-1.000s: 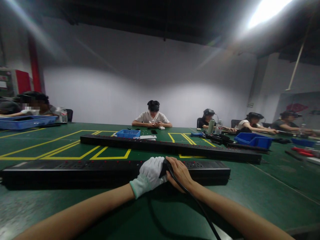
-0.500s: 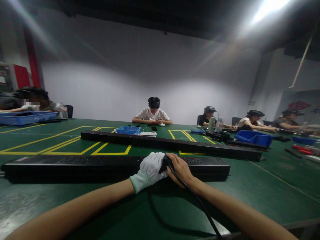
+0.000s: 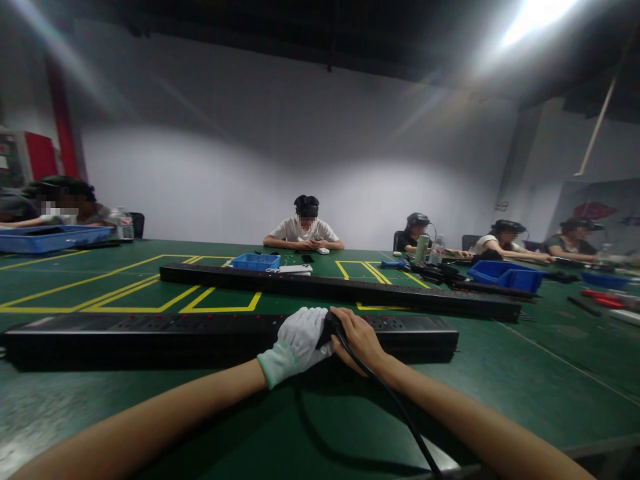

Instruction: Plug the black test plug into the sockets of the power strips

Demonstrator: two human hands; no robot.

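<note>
A: Where are the hands?

B: Lower middle of the frame. The gloved left hand (image 3: 299, 341) and the bare right hand (image 3: 361, 339) are both closed around a black plug (image 3: 327, 325), which sits on top of the near power strip (image 3: 150, 331). Its cord (image 3: 395, 400) runs down to the lower right along the right forearm.

A: What room is there to move?

B: There is bare green table (image 3: 525, 380) right of the strip's end and below it, down to the table edge at the lower right. Just above lies a second long strip (image 3: 350, 288), with a narrow lane of table between the two.

A: Any containers?

B: There is a small blue bin (image 3: 255, 262) above centre, behind the far strip, a larger blue bin (image 3: 507, 276) at middle right, and a flat blue tray (image 3: 50, 237) at the left edge. The low angle hides what they hold.

A: What else is around?

B: Yellow floor-style lines (image 3: 150, 293) cross the left half of the table. A seated person (image 3: 303, 230) faces the camera at centre, bottles (image 3: 423, 250) stand right of centre, and more people work along the right.
</note>
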